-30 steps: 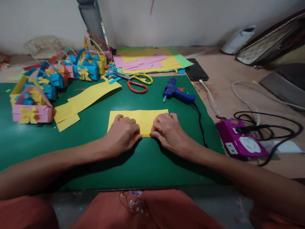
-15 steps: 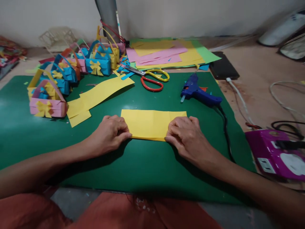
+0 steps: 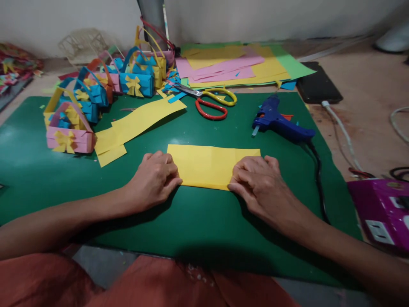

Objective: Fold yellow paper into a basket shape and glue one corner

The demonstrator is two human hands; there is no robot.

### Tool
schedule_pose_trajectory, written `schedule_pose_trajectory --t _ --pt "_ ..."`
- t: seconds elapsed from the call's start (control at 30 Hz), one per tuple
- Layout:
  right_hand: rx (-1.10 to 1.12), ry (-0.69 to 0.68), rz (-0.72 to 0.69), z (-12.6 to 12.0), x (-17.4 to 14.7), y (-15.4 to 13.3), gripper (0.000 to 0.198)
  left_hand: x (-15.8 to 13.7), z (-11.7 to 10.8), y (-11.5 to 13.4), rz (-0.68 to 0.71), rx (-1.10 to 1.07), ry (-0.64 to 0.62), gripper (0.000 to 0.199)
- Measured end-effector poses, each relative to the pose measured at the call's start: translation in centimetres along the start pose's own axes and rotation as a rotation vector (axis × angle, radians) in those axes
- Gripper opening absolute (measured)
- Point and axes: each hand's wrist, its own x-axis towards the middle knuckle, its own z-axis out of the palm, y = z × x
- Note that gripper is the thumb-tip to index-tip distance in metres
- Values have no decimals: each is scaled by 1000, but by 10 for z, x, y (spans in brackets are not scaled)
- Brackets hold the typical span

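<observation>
A yellow sheet of paper lies flat on the green mat, with a narrow fold along its near edge and faint creases across it. My left hand is closed on the sheet's near left corner, thumb at the folded edge. At the near right corner, my right hand pinches the same fold between thumb and curled fingers. Beyond the sheet lie scissors with one red and one yellow handle. To their right rests a blue glue gun.
Several small paper baskets with bows, one of them a pink basket, stand at the left. Yellow paper strips lie beside them. Coloured sheets are stacked at the back. A black phone and a purple power box sit at the right.
The view has shifted, so everything on the mat appears farther right. Both hands keep their hold on the folded edge, and the fold looks pressed slightly flatter.
</observation>
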Motion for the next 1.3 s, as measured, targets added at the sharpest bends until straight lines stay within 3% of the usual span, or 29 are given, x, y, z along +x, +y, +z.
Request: schedule_pose_trajectory --t 0.33,0.5,0.63,1.0,1.3 --pt "-123 23 -107 -2 1 3 17 -2 3 -1 82 132 4 13" --pt "-280 17 -435 -8 6 5 44 -2 3 -3 102 145 -1 14" --pt "-340 -59 -587 -10 11 7 42 -1 2 -3 73 122 -22 12" --pt "-390 -155 -712 -15 23 0 51 0 1 -4 59 84 -33 10" --pt "-647 -135 -748 -3 28 -10 64 -1 3 -4 61 75 -18 7"
